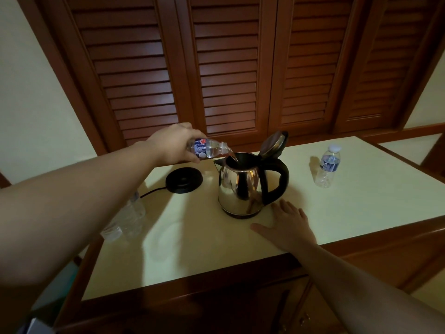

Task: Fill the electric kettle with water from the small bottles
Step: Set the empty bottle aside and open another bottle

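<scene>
The left hand [173, 147] grips a small water bottle [207, 148] tipped over the open stainless kettle [243, 189] on the cream worktop [361, 201], water running in, while the right hand [289, 225] lies flat with fingers [286, 207] spread beside the kettle's base, a capped bottle [328, 167] standing well to the right and the black power base [184, 179] to the left.

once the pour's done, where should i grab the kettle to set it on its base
Take the kettle by its black loop handle, coming from the right with the right hand that lies flat beside it. The handle juts out to that side, clear of the open lid.
</scene>
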Tool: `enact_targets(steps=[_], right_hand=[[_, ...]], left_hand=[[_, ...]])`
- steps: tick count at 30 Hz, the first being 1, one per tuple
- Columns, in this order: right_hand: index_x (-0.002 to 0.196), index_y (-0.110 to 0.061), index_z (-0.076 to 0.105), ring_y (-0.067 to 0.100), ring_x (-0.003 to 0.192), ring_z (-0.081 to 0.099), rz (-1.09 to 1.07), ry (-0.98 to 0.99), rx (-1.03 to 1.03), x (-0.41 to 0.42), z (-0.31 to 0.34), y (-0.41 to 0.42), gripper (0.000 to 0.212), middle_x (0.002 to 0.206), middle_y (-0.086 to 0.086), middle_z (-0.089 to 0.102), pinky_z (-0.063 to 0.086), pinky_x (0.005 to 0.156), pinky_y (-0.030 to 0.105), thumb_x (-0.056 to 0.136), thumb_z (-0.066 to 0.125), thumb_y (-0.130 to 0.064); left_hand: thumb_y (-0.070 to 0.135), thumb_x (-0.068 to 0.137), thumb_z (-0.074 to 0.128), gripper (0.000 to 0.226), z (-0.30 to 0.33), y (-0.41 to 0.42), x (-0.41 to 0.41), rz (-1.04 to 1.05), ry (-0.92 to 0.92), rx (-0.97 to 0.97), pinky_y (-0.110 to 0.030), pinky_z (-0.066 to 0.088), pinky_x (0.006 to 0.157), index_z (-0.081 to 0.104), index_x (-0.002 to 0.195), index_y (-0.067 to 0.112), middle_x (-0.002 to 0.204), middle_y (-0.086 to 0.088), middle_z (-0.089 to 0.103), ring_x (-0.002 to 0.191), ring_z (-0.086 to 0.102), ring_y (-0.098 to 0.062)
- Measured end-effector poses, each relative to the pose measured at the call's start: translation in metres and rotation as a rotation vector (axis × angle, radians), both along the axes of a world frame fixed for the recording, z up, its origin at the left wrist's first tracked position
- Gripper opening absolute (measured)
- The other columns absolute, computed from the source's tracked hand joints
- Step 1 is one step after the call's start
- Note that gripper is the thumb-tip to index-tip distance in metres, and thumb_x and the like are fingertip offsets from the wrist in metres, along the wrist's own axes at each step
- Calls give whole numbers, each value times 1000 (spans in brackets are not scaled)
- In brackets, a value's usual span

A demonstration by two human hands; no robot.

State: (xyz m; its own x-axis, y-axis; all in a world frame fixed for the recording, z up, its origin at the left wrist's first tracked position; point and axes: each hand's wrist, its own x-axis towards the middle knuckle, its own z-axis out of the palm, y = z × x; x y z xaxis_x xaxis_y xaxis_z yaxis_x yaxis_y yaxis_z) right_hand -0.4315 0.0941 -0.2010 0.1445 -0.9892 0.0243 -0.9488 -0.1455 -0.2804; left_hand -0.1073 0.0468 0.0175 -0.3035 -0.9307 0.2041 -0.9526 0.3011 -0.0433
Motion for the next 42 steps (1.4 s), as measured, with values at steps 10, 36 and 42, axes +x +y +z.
enact_targets(steps=[10,36,42], right_hand=[[164,-26,22,25,160,12,9,16,-9,-1,-1,0,119,174,6,17,10,129,49,73,26,-102],[164,-29,23,24,160,12,3,0,2,0,5,4,114,174,6,16,10,130,48,75,32,-99],[164,-28,24,25,160,13,-1,6,-5,-1,2,3,114,173,6,17,10,129,49,75,31,-100]], left_hand=[[50,79,86,75,14,-1,-5,-6,-80,11,-48,53,92,54,146,35,117,3,54,115,56,-24],[42,81,86,74,19,5,-30,-39,-164,3,-49,55,91,54,147,31,121,0,53,119,56,-26],[44,81,85,76,16,5,-33,-39,-185,-23,-45,55,86,53,148,31,121,0,55,116,58,-25]])
